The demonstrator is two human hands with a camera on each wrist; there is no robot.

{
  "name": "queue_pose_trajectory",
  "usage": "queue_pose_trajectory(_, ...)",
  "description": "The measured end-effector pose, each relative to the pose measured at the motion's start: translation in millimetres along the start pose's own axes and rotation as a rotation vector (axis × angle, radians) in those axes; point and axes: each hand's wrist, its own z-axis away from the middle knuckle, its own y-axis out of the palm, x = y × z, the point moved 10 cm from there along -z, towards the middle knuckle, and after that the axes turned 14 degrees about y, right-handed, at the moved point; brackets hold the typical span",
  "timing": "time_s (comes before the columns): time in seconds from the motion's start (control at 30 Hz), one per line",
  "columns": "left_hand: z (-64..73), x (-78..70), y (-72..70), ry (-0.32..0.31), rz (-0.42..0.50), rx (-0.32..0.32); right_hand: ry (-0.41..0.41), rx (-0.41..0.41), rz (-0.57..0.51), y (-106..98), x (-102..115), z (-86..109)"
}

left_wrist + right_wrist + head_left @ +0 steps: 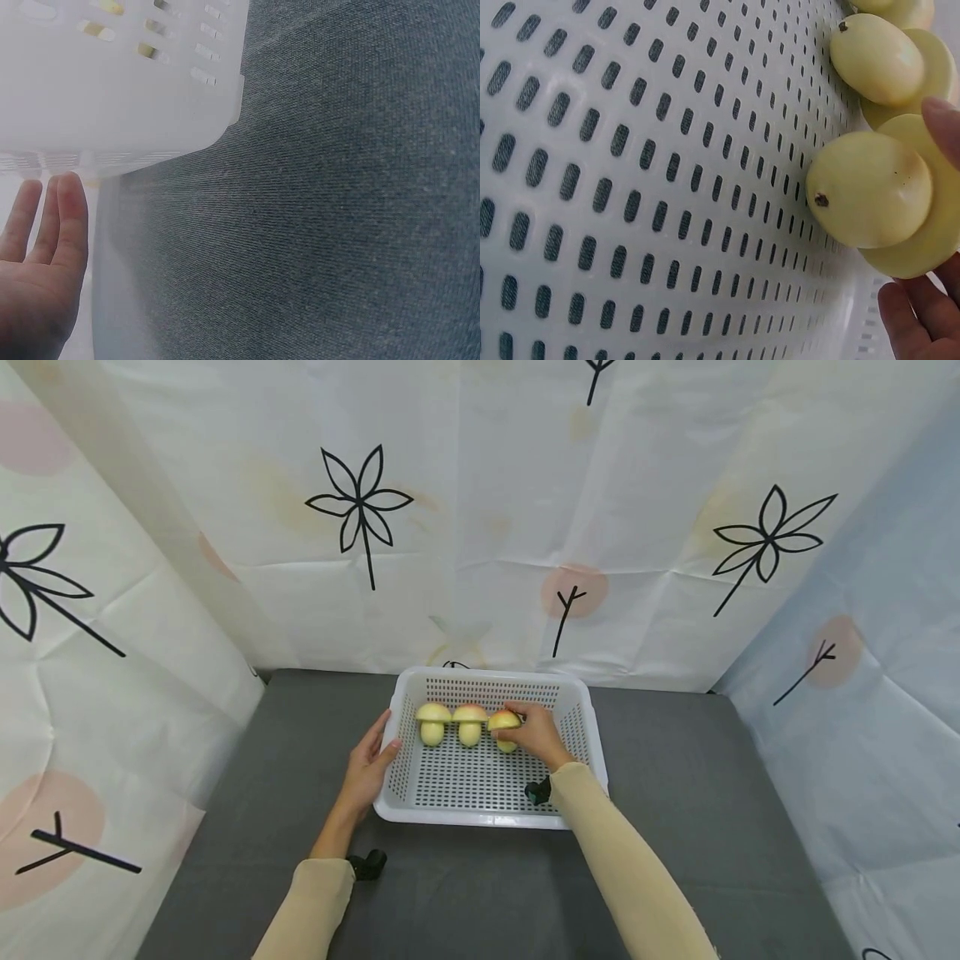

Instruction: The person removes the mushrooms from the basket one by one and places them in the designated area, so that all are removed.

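A white perforated plastic basket (487, 817) holds a row of three mushrooms, pale yellow with reddish-topped caps. Leftmost is one mushroom (432, 724), and a second mushroom (470, 725) stands close beside it. My right hand (536, 733) reaches over the basket and grips the rightmost mushroom (870, 191) by its cap, thumb on one side and fingers on the other. Its rounded stem end faces the right wrist camera. Against the basket's left side rests my left hand (367, 768), its fingers (71, 217) fairly straight along the outer wall in the left wrist view.
The basket stands on a dark grey cloth-covered table (480, 893), near its back edge. A white patterned curtain (480, 527) hangs behind and at both sides. Black wrist-camera mounts sit at each wrist, the right mount (537, 791) overlapping the basket.
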Motion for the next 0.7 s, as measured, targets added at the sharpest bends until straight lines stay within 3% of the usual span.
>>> queue_pose_trajectory(0.23, -1.9, 16.4, -3.5, 0.010, -0.041, -0.010, -0.006, 0.013, -0.010, 0.1, 0.9, 0.1)
queue_pose_trajectory(0.7, -2.5, 14.2, -3.3, 0.037, -0.062, 0.006, 0.044, 0.023, -0.055, -14.4, 11.5, 11.4)
